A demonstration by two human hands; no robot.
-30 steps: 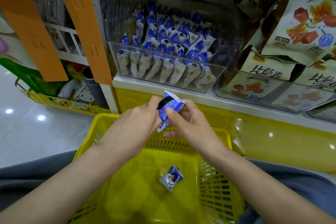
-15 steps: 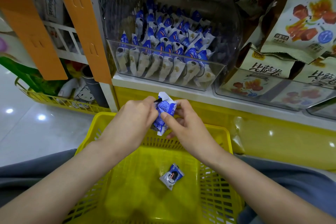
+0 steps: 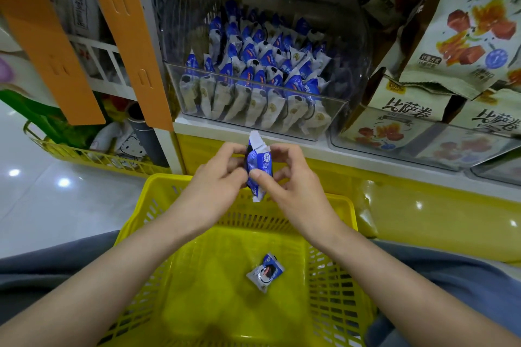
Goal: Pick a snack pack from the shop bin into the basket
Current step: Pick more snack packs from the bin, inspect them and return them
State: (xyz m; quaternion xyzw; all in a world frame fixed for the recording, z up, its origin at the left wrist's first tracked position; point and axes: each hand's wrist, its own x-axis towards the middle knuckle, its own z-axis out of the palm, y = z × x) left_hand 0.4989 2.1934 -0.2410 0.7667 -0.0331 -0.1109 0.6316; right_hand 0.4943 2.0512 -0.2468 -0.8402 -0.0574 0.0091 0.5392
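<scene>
Pack pinched in both hands over the basket, drop not yet made.
Nearest me, a loose pack [image 3: 265, 272] lies on the floor of the basket [image 3: 158, 180]. Above its far rim my left hand [image 3: 214, 186] and right hand [image 3: 293, 186] both pinch the pack [image 3: 259, 166] between thumb and fingertips, upright and clear of the bin [image 3: 253, 83] beyond. I judge the pick done and the placing in hand. Next, bring the pack nearer over the basket's middle, lower it, then loosen both pinches.
</scene>
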